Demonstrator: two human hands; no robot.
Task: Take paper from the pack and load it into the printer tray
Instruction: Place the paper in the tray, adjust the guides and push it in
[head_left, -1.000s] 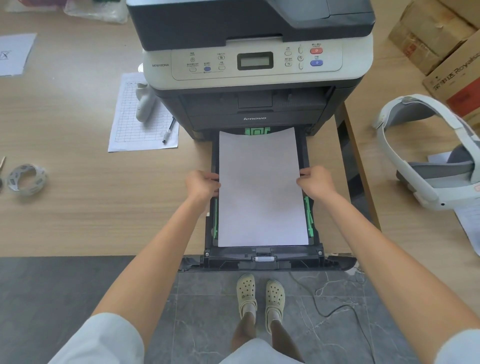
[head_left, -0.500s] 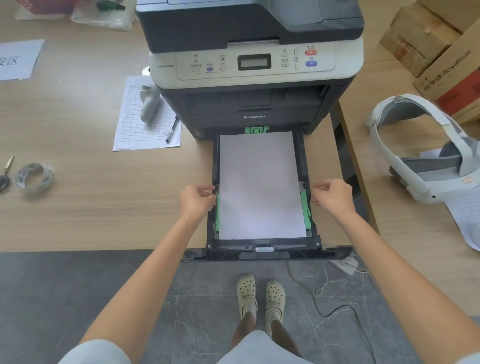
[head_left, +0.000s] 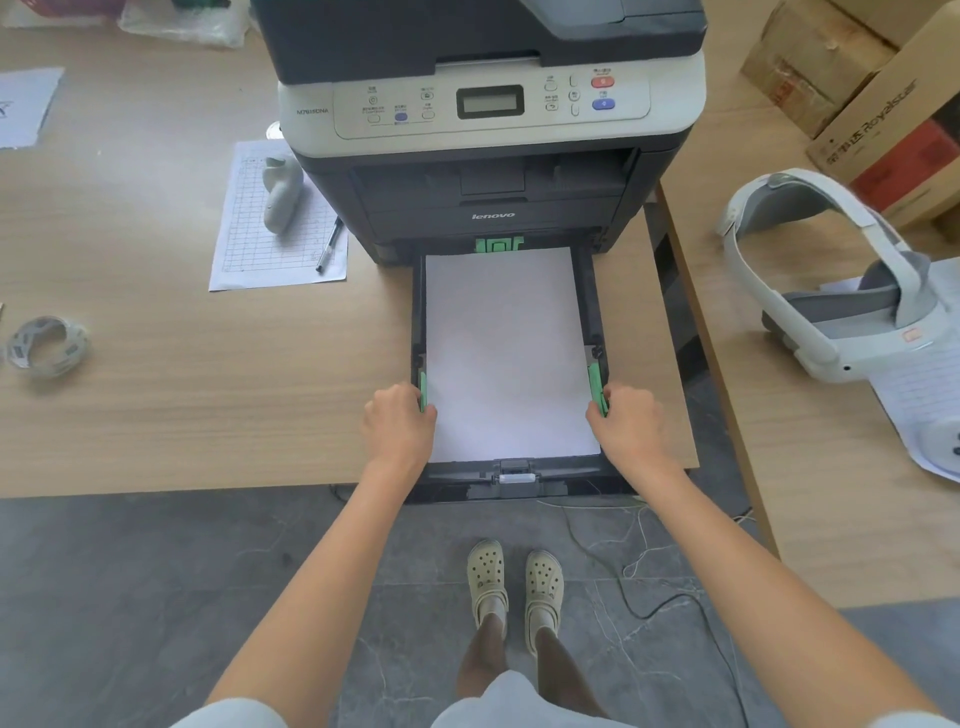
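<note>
White paper sheets already lie flat in the black pull-out printer tray, centre frame. Left hand and right hand pinch the green side guides; squaring and closing remain

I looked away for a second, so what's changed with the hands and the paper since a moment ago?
Both hands let go of the paper, which now lies flat in the tray. The left hand and right hand slid back toward the person and now rest at the green side guides. The printer and the open tray stayed put.
</note>
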